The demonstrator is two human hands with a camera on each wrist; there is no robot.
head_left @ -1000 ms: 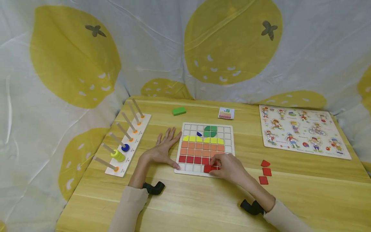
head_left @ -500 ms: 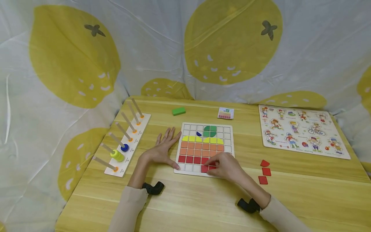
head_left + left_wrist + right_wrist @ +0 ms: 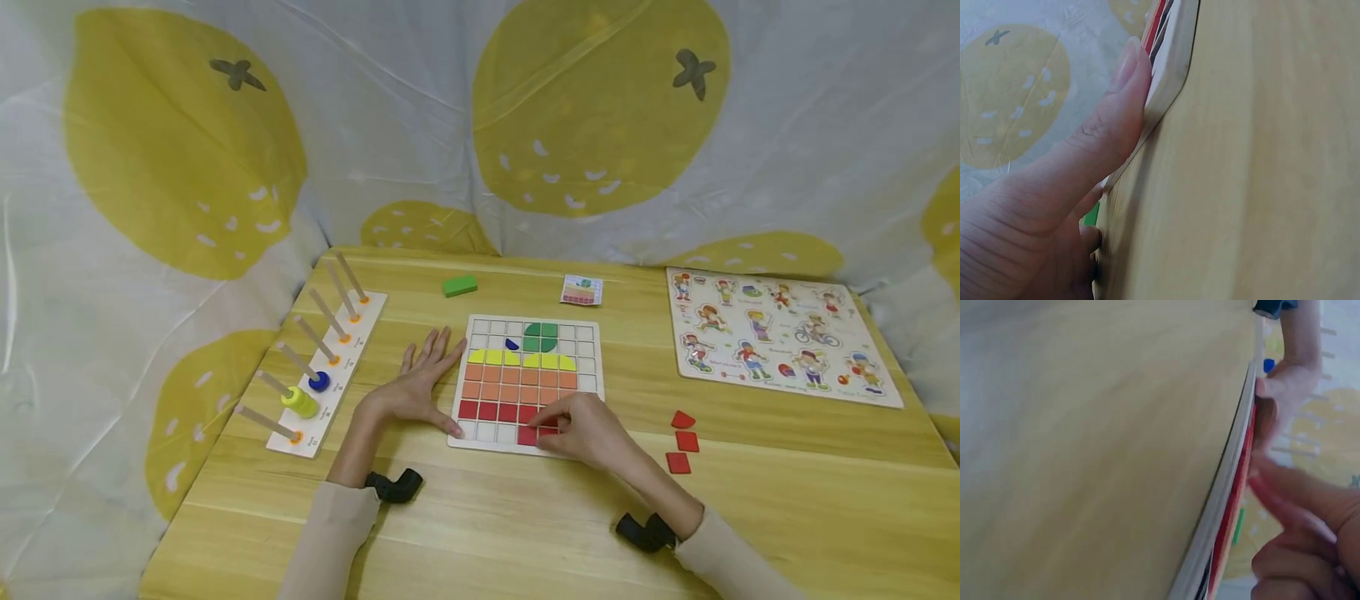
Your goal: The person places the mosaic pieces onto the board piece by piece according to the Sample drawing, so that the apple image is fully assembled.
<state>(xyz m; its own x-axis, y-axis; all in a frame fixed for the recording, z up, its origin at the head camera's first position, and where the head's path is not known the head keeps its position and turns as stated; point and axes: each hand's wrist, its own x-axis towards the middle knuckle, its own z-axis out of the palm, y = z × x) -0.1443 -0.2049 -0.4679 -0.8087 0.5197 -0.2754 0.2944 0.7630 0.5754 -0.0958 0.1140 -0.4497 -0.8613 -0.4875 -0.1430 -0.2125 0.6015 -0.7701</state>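
A white gridded puzzle board (image 3: 486, 432) lies mid-table with rows of yellow, orange and red pieces and a green shape on top. My left hand (image 3: 417, 387) is spread at its left side, the thumb (image 3: 1127, 75) resting on the near-left corner. Over the lower right of the board, my right hand (image 3: 588, 433) pinches at a red square tile (image 3: 527, 436) in the bottom row with thumb and forefinger. Its fingertips cover part of the red tiles there. In the right wrist view the right-hand fingers (image 3: 1304, 494) are blurred, right at the board's edge.
Loose red pieces (image 3: 681, 442) lie right of the board. Behind it are a picture card (image 3: 581, 290) and a green block (image 3: 460, 286). A peg stand (image 3: 306, 443) with yellow and blue rings stands left; a picture puzzle (image 3: 738, 387) lies right.
My right hand has shifted slightly left, and the red tile at its fingertips has slid left along the bottom row. The left hand stays in place at the board's corner.
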